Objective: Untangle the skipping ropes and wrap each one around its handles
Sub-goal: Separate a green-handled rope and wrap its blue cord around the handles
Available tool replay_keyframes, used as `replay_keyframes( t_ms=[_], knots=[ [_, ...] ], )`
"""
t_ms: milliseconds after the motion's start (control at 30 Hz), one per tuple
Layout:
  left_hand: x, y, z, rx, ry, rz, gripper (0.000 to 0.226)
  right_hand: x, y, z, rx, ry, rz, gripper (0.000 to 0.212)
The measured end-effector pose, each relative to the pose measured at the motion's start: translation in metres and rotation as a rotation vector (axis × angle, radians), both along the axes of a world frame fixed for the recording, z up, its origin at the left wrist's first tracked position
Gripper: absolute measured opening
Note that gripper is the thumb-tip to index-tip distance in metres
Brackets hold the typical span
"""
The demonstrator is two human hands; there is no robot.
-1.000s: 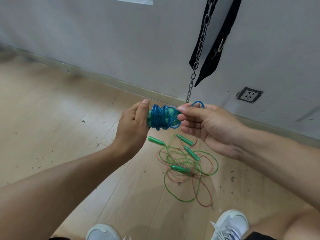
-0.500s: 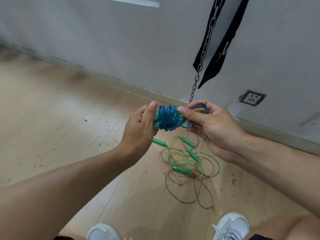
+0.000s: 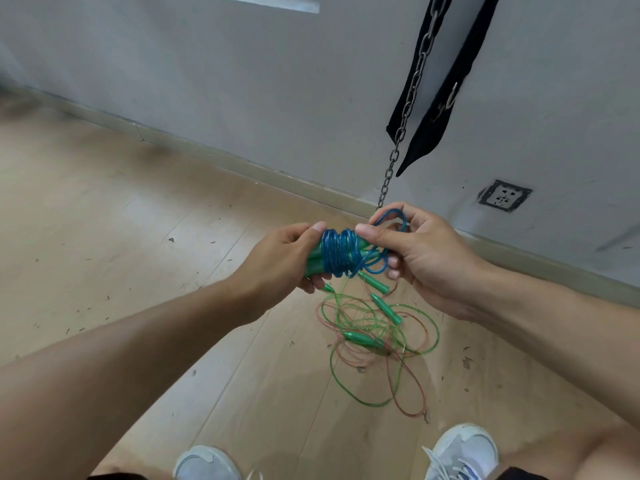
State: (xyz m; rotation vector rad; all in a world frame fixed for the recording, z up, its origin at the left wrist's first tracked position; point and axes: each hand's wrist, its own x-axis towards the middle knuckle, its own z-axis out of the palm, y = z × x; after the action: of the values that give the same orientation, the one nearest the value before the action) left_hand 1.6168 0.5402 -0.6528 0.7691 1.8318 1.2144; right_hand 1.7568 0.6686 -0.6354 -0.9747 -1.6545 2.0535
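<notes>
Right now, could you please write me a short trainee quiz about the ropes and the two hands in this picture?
1. True or false: the blue rope is wound around green handles.
2. Which hand pinches the loose blue loop? A) left hand B) right hand
3. Fill in: the tangled green and orange ropes lie on the ____.

Key: 1 true; 2 B; 3 floor.

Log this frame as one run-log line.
left hand: grips wrapped green handles | right hand: holds last blue rope loop | floor: green and orange ropes tangled
</notes>
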Motion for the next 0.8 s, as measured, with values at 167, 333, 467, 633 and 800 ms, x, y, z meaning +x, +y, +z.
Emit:
replay_keyframes(
  t_ms=[167,333,467,633,800],
  knots=[
    [0.004,-0.004,-0.001,-0.030,0.046,-0.077,0.058,-0.001,-0.003,-0.005,0.070,-0.019,0.005,0.017],
    [0.006,-0.003,-0.002,0.038,0.167,-0.045,0.059,-0.001,-0.005,-0.006,0.039,-0.043,0.033,0.018],
    [0.006,-0.003,0.001,0.053,0.135,-0.015,0.037,-0.001,-0.002,-0.008,-0.006,-0.066,0.086,0.020],
    [0.004,0.002,0.000,0.026,0.110,0.094,0.022,-0.004,0.009,-0.005,0.124,-0.080,0.103,0.029],
    [-0.001,0.001,0.000,-0.008,0.119,0.140,0.017,0.001,0.023,0.003,0.313,-0.126,0.256,0.034]
  ],
)
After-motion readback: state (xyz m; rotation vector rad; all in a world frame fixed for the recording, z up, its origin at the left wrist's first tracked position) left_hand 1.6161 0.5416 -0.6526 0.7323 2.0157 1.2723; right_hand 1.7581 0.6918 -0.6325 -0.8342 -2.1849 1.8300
